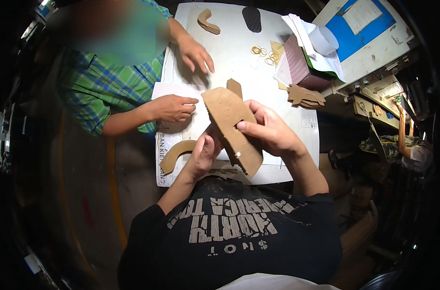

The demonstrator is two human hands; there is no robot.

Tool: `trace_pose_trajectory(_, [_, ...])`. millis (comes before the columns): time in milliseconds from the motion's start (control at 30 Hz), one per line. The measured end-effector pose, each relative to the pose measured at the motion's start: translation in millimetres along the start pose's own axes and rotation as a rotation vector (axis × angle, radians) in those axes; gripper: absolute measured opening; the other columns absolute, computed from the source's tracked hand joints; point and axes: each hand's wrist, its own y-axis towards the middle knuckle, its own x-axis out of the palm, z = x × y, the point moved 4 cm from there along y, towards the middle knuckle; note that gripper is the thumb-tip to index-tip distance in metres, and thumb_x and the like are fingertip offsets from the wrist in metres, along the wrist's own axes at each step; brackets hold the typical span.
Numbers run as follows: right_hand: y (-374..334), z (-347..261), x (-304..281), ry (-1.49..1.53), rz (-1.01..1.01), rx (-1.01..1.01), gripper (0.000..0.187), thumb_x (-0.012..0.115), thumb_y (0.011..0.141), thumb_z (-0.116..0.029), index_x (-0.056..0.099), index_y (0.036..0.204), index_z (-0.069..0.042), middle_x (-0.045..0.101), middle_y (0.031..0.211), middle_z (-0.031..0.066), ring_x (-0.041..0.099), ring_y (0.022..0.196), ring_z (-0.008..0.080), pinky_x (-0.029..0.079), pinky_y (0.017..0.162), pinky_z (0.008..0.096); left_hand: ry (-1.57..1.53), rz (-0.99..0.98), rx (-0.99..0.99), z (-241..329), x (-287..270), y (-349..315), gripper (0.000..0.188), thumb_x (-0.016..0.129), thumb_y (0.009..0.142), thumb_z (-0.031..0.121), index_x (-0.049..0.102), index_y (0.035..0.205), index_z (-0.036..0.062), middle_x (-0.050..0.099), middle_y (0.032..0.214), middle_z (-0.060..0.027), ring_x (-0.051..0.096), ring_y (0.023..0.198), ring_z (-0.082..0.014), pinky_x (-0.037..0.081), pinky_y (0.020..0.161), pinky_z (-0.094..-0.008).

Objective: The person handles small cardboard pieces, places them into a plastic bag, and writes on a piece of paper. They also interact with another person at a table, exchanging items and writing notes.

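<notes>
My right hand (270, 129) grips a thick stack of brown cut pieces (232, 126), curved at one end, tilted above the table. Its thumb presses on the top face near a dark notch. My left hand (203, 153) is beside the stack's lower left edge, thumb raised apart, its other fingers partly hidden behind the stack. Beyond the stack, a narrow brown piece (234, 87) shows. A curved brown stack (176, 153) lies on the table left of my left hand. Flat brown scraps (223, 171) lie near the table's front edge.
Across the white table (225, 46), a co-worker's hands (174, 107) rest near a sheet. Around are a curved brown stack (208, 22), a black sole (252, 19), rubber bands (270, 59), more brown pieces (306, 96), and a patterned box (299, 60) beside a blue-panelled machine (360, 21).
</notes>
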Motion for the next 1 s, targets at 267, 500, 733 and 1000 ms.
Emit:
trace_pose_trajectory(267, [-39,13,38,-1.028,0.337,-0.449,0.058,0.08,0.086,-0.014,0.056,0.138,-0.002,0.056,0.115,0.0129,0.056,0.111,0.0233,0.047,0.098,0.0348,-0.251,0.214,-0.147,3,24,-28,0.057,0.041,0.113,0.039,0.035,0.153,-0.0009,0.053,0.145,-0.0164,0.057,0.129,-0.022,0.048,0.108,-0.0372])
trace_pose_trajectory(500, [-63,28,46,-1.076,0.246,-0.584,0.047,0.079,0.084,-0.01,0.066,0.129,-0.003,0.06,0.111,0.0124,0.057,0.103,0.0235,0.047,0.09,0.034,-0.136,0.263,-0.139,-20,17,-58,0.052,0.043,0.113,0.035,0.039,0.15,-0.001,0.055,0.143,-0.0155,0.056,0.13,-0.0209,0.047,0.109,-0.0364])
trace_pose_trajectory(733, [-69,31,37,-0.935,0.344,-0.549,0.033,0.08,0.085,-0.01,0.071,0.117,-0.004,0.069,0.097,0.0054,0.059,0.083,0.0138,0.045,0.073,0.0268,-0.142,0.227,-0.107,-23,29,-57,0.052,0.046,0.112,0.036,0.042,0.148,-0.0008,0.058,0.14,-0.0133,0.057,0.128,-0.0199,0.046,0.109,-0.036])
trace_pose_trajectory(1000, [-70,40,25,-1.054,0.341,-0.556,0.032,0.083,0.085,-0.015,0.071,0.113,-0.005,0.067,0.092,0.0033,0.058,0.082,0.0122,0.045,0.073,0.0265,-0.092,0.241,-0.123,-32,30,-65,0.052,0.05,0.111,0.039,0.043,0.146,0.0002,0.058,0.137,-0.0108,0.057,0.125,-0.0175,0.046,0.106,-0.0334])
